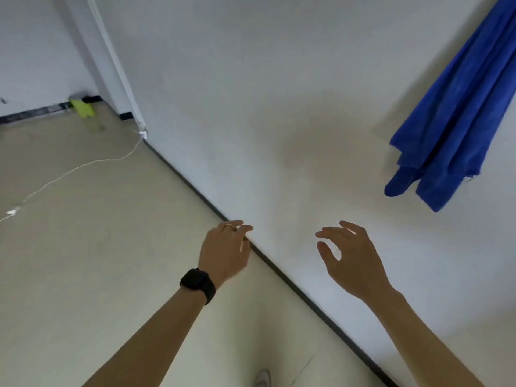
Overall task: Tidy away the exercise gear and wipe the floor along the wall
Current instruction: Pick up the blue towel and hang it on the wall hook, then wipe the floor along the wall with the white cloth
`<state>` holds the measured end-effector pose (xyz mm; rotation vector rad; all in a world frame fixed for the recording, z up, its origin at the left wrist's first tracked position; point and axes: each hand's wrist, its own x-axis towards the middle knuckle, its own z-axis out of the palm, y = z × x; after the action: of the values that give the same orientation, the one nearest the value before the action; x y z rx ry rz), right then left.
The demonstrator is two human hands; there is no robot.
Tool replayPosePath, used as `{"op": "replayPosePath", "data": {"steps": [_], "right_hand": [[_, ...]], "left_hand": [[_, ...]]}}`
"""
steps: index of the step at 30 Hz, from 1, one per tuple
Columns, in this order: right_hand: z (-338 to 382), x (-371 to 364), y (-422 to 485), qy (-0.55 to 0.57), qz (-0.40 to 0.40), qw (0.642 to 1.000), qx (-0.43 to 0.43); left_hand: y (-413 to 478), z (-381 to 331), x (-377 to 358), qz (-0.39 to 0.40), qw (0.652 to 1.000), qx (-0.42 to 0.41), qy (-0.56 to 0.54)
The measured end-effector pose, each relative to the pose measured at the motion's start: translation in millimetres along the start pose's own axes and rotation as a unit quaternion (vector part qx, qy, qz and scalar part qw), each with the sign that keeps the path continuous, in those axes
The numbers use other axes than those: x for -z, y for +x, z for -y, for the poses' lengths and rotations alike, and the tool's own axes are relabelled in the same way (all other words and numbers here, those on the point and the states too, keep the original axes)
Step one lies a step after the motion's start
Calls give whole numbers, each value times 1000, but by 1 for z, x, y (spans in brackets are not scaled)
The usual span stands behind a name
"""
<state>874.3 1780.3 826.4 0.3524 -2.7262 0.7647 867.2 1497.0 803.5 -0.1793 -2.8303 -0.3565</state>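
Note:
A blue towel [452, 113] hangs on the white wall [279, 107] at the upper right. My right hand [351, 255] is raised in front of the wall, below and left of the towel, fingers spread and curved, holding nothing. My left hand [226, 250], with a black watch on its wrist and a ring on one finger, hovers over the dark baseboard line [293, 283] where the wall meets the beige floor [97, 247]. Its fingers are loosely curled and hold nothing. No exercise gear shows near the hands.
A thin white cable [69, 174] runs across the floor from a plug at the wall corner [143, 134]. A yellow-green object [82, 108] lies at the far wall. The tip of a shoe [262, 379] shows at the bottom.

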Motion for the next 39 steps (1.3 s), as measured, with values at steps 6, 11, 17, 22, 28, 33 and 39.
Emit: {"op": "replayPosePath", "data": {"steps": [6,11,17,22,28,33,39], "right_hand": [[125,-69,-7,54,120,977,165],[247,-118,-28,88,153,936,303],[403,-165,-68,110,177,880,428],[534,-216,-127,142,207,839,483],[670,-279,-217,170,242,792,534],[747,-332,-265,171,275,764,558],[836,-415,-287,141,335,732,576]], "left_hand": [[-133,99,79,-14,975,208,78],[-242,157,147,-37,929,351,108],[-373,223,224,-92,869,467,139],[-506,288,274,-109,820,538,163],[-650,361,319,-104,757,620,177],[-727,417,328,-94,719,673,147],[-777,510,326,-94,688,709,125]]}}
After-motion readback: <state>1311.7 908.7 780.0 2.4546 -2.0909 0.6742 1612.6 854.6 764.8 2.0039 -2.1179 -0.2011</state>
